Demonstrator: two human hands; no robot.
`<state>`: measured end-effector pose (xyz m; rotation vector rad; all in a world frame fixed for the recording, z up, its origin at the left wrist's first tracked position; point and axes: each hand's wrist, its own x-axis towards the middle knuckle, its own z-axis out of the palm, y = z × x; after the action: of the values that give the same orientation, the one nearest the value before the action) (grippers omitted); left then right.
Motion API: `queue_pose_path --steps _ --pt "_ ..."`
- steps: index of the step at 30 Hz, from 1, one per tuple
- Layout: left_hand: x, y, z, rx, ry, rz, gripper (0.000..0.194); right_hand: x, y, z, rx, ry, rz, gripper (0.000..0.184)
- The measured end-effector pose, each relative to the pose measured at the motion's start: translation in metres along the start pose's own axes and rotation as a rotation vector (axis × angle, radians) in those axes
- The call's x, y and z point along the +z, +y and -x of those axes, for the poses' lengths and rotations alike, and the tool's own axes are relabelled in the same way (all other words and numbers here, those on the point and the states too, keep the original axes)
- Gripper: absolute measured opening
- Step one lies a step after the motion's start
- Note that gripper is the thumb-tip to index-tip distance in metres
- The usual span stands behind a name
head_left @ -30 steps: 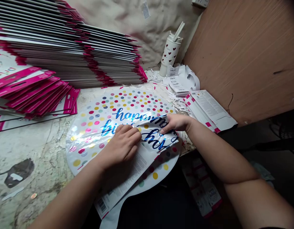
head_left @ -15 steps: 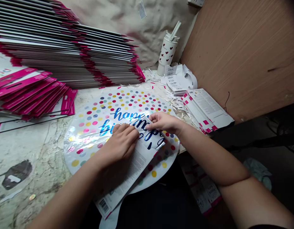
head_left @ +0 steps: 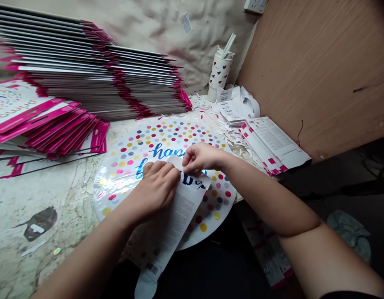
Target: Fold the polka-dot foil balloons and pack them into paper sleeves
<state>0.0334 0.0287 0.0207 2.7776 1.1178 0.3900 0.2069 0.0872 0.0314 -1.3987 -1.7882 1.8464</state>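
Note:
A flat white paper envelope (head_left: 182, 209) with small print and a barcode lies slanted in front of me. My left hand (head_left: 160, 182) is closed on its upper left edge, near the mouth. Out of that mouth sticks a folded foil balloon (head_left: 196, 182) with dark blue lettering. My right hand (head_left: 204, 159) pinches the folded balloon's top edge between thumb and fingers. Beneath both lies a large round flat foil balloon (head_left: 194, 133), with coloured dots and blue "happy" lettering; my hands and the envelope cover part of it.
Tall stacks of pink-edged envelopes (head_left: 148, 83) stand at the back left, a loose fanned pile (head_left: 64, 128) before them. A white heart-patterned tumbler (head_left: 219, 70), label strips (head_left: 231, 106) and more envelopes (head_left: 272, 141) sit at right, beside a wooden panel (head_left: 319, 74).
The folded balloon has gone deeper into the envelope, and less of its lettering shows. My right hand has moved slightly left, closer to my left hand. The camera view has shifted a little.

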Motion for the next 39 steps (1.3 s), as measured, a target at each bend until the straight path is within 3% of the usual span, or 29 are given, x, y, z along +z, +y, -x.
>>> queue_pose_path --steps 5,6,8,10,12,14,15,18,19,21,24,28,32,35,37,39 --pt "-0.006 -0.006 0.008 -0.016 0.026 -0.080 0.016 0.005 -0.002 0.010 -0.038 -0.177 0.029 0.017" --pt "-0.010 -0.007 0.011 -0.041 0.048 -0.094 0.015 0.004 -0.002 0.015 -0.089 -0.112 0.010 0.015" --pt "-0.022 -0.005 0.017 -0.124 0.126 -0.122 0.013 0.002 -0.003 0.028 -0.260 0.170 -0.067 0.012" --pt "-0.034 0.002 0.019 -0.193 0.251 -0.159 0.009 0.007 -0.003 0.041 -0.441 0.352 -0.193 0.040" --pt "-0.043 0.012 0.019 -0.206 0.377 -0.198 0.007 0.019 -0.002 0.047 -0.544 0.239 -0.339 0.062" --pt "-0.045 0.016 0.019 -0.181 0.488 -0.232 0.011 0.032 0.001 0.048 -0.565 0.087 -0.437 0.061" --pt "-0.043 0.014 0.022 -0.184 0.549 -0.248 0.014 0.037 0.004 0.046 -0.560 0.094 -0.443 0.058" --pt "-0.028 -0.015 0.041 -0.338 0.653 -0.232 0.025 0.036 0.022 0.037 -0.442 0.295 -0.287 0.058" --pt "-0.023 -0.029 0.052 -0.417 0.594 -0.190 0.029 0.032 0.031 0.034 -0.379 0.339 -0.212 0.058" --pt "-0.015 -0.055 0.076 -0.489 0.288 -0.074 0.038 0.023 0.050 0.029 -0.259 0.359 -0.116 0.050" --pt "-0.017 -0.078 0.101 -0.361 -0.111 0.076 0.048 0.016 0.070 0.026 -0.189 0.352 -0.104 0.037" --pt "-0.023 -0.074 0.098 -0.216 -0.328 0.046 0.050 0.018 0.073 0.023 -0.202 0.314 -0.110 0.031" --pt "-0.032 -0.072 0.076 -0.102 -0.422 -0.027 0.038 0.020 0.073 0.020 -0.235 0.293 -0.056 0.029" --pt "-0.061 -0.080 0.067 -0.174 -0.492 0.137 0.010 0.018 0.075 0.021 -0.254 0.283 -0.113 0.030" --pt "-0.084 -0.081 0.063 -0.357 -0.336 0.377 0.009 0.019 0.073 0.025 -0.278 0.221 -0.247 0.034" --pt "-0.096 -0.072 0.060 -0.536 0.017 0.699 0.027 0.025 0.064 0.028 -0.355 0.090 -0.417 0.047"
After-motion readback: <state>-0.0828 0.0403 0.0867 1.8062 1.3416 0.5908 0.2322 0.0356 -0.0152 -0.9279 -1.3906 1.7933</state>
